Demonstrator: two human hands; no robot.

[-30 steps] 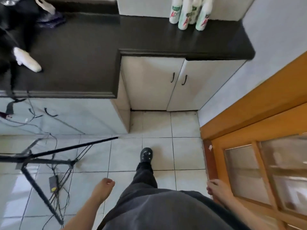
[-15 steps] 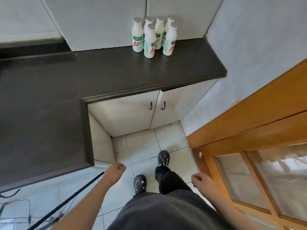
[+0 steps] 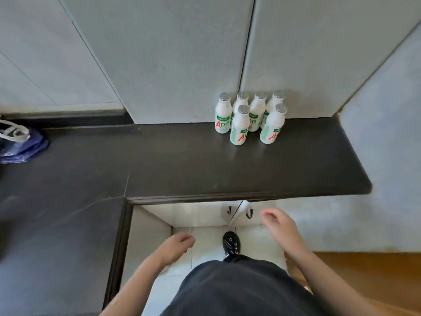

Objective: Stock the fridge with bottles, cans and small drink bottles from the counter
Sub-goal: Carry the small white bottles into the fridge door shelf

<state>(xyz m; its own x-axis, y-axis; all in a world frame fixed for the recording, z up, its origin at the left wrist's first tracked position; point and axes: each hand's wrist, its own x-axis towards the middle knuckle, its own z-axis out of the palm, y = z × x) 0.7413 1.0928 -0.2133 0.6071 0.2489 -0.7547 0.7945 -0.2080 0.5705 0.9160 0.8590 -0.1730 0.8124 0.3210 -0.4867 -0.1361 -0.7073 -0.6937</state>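
Several small white drink bottles (image 3: 250, 117) with silver caps and green-and-red labels stand in a tight cluster at the back of the dark counter (image 3: 182, 169), against the wall. My left hand (image 3: 175, 246) hangs below the counter's front edge, fingers loosely curled, holding nothing. My right hand (image 3: 279, 226) is raised a little higher, just under the counter edge, fingers relaxed and empty. Both hands are well short of the bottles. No fridge is in view.
A blue plastic bag (image 3: 18, 142) lies on the counter at the far left. White cabinet doors with dark handles (image 3: 248, 213) sit under the counter. A wooden door (image 3: 376, 281) is at the lower right. My black shoe (image 3: 231, 244) stands on the tiled floor.
I have stepped up to the counter, so the bottles are nearer and centred. Both hands have risen towards the counter edge, the right one more. The wooden door has slid to the right edge.
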